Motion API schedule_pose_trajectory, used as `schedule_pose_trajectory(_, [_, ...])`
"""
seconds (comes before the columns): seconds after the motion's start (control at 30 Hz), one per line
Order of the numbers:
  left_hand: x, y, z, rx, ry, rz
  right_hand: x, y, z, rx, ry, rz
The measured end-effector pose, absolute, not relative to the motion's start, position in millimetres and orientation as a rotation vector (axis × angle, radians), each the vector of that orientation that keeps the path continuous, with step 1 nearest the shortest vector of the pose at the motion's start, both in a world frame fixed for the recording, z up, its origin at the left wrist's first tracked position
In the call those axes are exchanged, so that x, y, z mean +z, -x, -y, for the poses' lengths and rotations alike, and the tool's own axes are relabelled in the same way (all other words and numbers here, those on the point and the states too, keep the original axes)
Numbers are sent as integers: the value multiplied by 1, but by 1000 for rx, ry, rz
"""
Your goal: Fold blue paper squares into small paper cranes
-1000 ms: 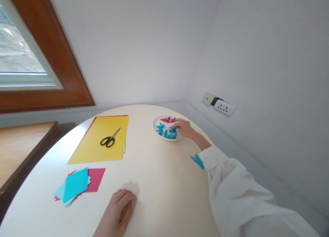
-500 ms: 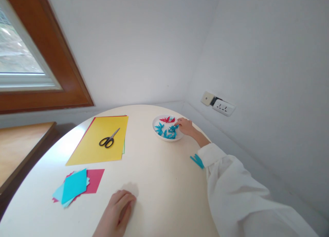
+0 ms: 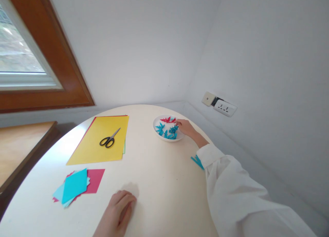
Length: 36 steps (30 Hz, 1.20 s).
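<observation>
My right hand (image 3: 185, 128) reaches to the right rim of a white bowl (image 3: 157, 131) holding several small blue and red folded paper cranes (image 3: 167, 131). Its fingertips touch a blue crane at the bowl's edge; whether they grip it I cannot tell. My left hand (image 3: 118, 211) lies flat on the round cream table (image 3: 159, 182) near its front edge, fingers stretched out, holding nothing. A blue folded piece (image 3: 197, 161) lies on the table by my white right sleeve.
Black scissors (image 3: 110, 139) rest on yellow paper sheets (image 3: 100, 146) at the table's back left. A stack of blue and red paper squares (image 3: 77, 185) lies at front left. A wall socket (image 3: 224, 107) is on the right wall. A window and wooden ledge are at left.
My right hand has shifted slightly within the bowl's right edge, from inside the bowl toward the rim. My left hand has stayed put.
</observation>
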<state>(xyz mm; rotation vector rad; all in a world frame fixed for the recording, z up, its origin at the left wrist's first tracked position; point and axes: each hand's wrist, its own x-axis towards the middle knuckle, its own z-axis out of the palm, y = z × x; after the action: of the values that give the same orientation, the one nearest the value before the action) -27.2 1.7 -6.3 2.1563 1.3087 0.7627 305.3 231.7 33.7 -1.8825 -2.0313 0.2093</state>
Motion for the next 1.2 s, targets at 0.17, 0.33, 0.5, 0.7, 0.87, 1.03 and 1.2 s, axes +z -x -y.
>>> schedule_pose_trajectory(0.17, [-8,28,-2,737,-2164,-1304,38,-309,-236,215,1863,1988])
schedule_pose_trajectory(0.33, [-11,31,-3,688,-2145,-1305,41,-313,-239,193,1900,1950])
schedule_pose_trajectory(0.5, [-14,33,-2,693,-2135,-1297,39,-316,-240,184,1915,1943])
schedule_pose_trajectory(0.7, [-13,31,-3,730,-2115,-1294,46,-320,-238,151,1918,1944])
schedule_pose_trajectory(0.87, [-8,28,-4,746,-2055,-1329,63,-318,-229,107,1902,1969])
schedule_pose_trajectory(1.03, [-10,27,-5,732,-2037,-1346,91,-311,-212,42,1850,2020])
schedule_pose_trajectory(1.2, [-14,28,-6,746,-2036,-1344,124,-303,-186,-22,1822,2034])
